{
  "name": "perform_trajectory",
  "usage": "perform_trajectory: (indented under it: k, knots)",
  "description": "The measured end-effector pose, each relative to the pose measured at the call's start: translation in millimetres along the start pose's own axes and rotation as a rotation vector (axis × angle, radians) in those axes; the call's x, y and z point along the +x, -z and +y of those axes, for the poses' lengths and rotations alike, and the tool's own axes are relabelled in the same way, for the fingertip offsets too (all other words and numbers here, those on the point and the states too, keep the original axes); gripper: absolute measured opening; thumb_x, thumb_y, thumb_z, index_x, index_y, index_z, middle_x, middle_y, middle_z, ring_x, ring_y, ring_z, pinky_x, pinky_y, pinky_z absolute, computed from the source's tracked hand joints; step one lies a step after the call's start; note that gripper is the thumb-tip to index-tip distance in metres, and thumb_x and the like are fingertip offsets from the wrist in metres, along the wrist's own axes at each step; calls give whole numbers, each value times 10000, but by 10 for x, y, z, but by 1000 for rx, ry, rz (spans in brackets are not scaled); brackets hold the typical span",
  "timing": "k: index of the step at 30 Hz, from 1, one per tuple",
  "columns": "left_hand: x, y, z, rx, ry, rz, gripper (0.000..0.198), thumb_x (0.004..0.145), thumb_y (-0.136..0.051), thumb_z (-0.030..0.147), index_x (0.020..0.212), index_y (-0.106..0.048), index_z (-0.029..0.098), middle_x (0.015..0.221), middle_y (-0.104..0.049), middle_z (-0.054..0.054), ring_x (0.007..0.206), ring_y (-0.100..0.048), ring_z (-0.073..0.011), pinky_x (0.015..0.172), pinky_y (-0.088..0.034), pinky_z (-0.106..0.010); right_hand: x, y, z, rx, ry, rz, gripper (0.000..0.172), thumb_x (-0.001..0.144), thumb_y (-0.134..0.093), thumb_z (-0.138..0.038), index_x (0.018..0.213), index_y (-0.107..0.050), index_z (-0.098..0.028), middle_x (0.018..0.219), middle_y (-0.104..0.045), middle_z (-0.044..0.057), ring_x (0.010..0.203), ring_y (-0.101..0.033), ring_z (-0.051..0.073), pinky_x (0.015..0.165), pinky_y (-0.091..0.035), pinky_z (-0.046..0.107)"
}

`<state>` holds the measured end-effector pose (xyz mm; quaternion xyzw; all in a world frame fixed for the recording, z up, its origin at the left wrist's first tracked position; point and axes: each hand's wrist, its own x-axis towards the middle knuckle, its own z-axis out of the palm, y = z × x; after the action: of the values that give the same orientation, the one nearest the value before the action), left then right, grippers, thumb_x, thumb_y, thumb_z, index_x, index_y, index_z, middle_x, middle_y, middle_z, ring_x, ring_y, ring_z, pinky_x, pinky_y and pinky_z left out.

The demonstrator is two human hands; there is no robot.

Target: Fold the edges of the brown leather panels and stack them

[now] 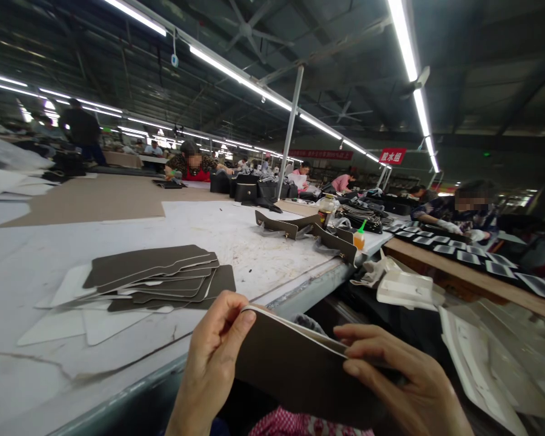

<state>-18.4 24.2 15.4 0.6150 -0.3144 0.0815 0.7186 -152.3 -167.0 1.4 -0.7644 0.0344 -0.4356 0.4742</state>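
Observation:
A dark brown leather panel (295,363) with a pale edge is held up in front of me, off the table's near edge. My left hand (215,351) pinches its upper left corner between thumb and fingers. At the panel's right end, my right hand (390,363) has its thumb on the near face and fingers over the pale top edge. Two layers part slightly along that edge. To the left on the table lies a loose stack of similar brown panels (163,272), some with white undersides showing.
The white worktable (236,212) carries a large tan sheet (95,197), folded brown pieces (309,230) and a green-tipped glue bottle (358,236). Pale scraps (409,287) hang at the right. A gloved co-worker (458,212) works at a neighbouring bench. A post (291,130) stands behind the table.

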Motion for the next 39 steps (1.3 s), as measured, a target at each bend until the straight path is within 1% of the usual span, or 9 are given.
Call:
perform_trajectory:
  k: [3,6,11,22,26,30,34,36,39]
  knots:
    - [-46,32,78,-71,24,1,208,913,-667,410,836,-636,219,809,-719,-24,652,-602,-164,602,-451,-238,32,-17,-64,-10,-6,-17,137,768,-778,-313,643,-746,-267,889,-769,19,802,-717,198,674,-541,223]
    - [-70,61,119,-133,77,-63,212,899,-689,411,838,-646,213,841,-749,-31,649,-636,-160,577,-475,-220,97,18,-81,-45,31,-81,181,811,-757,-336,651,-735,-253,834,-752,17,747,-701,184,695,-544,230]
    - [-65,108,150,-262,153,-132,201,895,-704,376,816,-648,200,857,-770,-36,765,-687,-167,668,-530,-201,198,110,-74,-90,106,-224,189,872,-728,-318,700,-728,-241,830,-753,0,709,-699,142,671,-537,189]
    - [-106,186,127,-307,138,-208,211,919,-674,380,811,-630,204,864,-767,-42,813,-674,-183,722,-506,-226,255,70,-181,-6,150,-181,199,837,-738,-257,643,-706,-228,738,-738,-21,658,-693,109,614,-510,138]
    - [-102,194,141,-338,132,-240,192,919,-673,376,832,-655,205,876,-776,-43,793,-680,-175,708,-512,-217,264,64,-189,-41,148,-203,206,845,-734,-263,645,-700,-224,737,-734,-26,651,-680,101,609,-501,135]
    - [-112,172,161,-363,105,-225,176,906,-699,357,831,-677,199,858,-782,-37,782,-683,-156,700,-508,-187,279,38,-179,-71,138,-230,231,864,-709,-272,643,-679,-216,731,-725,-25,642,-669,101,597,-489,152]
    - [-74,85,100,-448,103,-245,165,887,-729,336,826,-682,189,854,-790,-50,757,-684,-147,690,-509,-183,331,38,-139,-118,144,-228,227,890,-685,-278,675,-660,-210,758,-711,-14,678,-659,116,625,-481,194]
    - [-12,45,19,-528,140,-260,151,864,-760,301,811,-669,192,808,-785,-40,732,-681,-133,706,-513,-181,375,73,-125,-128,155,-240,234,894,-681,-278,674,-647,-207,767,-705,-10,699,-656,124,647,-480,213]
    - [123,60,-139,-633,252,-390,153,826,-795,280,943,-701,247,766,-776,-4,639,-674,-115,630,-511,-174,441,162,-129,-150,161,-323,233,904,-673,-260,680,-638,-208,787,-706,-14,733,-658,129,682,-479,231]
